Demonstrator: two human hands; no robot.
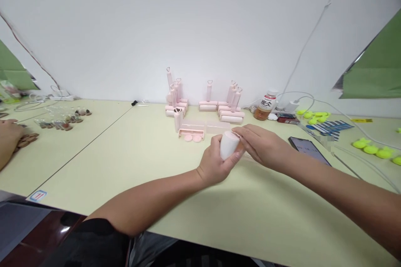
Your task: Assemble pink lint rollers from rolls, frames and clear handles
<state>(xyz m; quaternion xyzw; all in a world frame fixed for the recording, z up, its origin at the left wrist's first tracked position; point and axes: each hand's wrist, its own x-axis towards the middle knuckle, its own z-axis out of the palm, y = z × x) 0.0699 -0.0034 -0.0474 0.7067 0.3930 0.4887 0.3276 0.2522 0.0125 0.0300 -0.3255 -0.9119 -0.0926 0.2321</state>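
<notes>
Above the table's middle, my left hand [214, 164] is wrapped around a white lint roller [229, 145] with a pale pink end, held tilted. My right hand [265, 144] closes on the same roller from the right, its fingers pressed together near the pink end. Part of the roller is hidden behind both hands. Just beyond them lie a pink frame [191, 132], two round pink pieces [192, 138] and a clear cover [218, 126]. An upright pink handle with a heart top [178, 119] stands beside the frame.
Several pink lint rollers [232, 114] with handles stand by the wall. To the right are a brown-drink bottle [265, 104], a phone [308, 150], blue strips [330, 127] and yellow-green pieces [371, 148]. A co-worker's hand [9, 137] is at left near small brown pieces [26, 141].
</notes>
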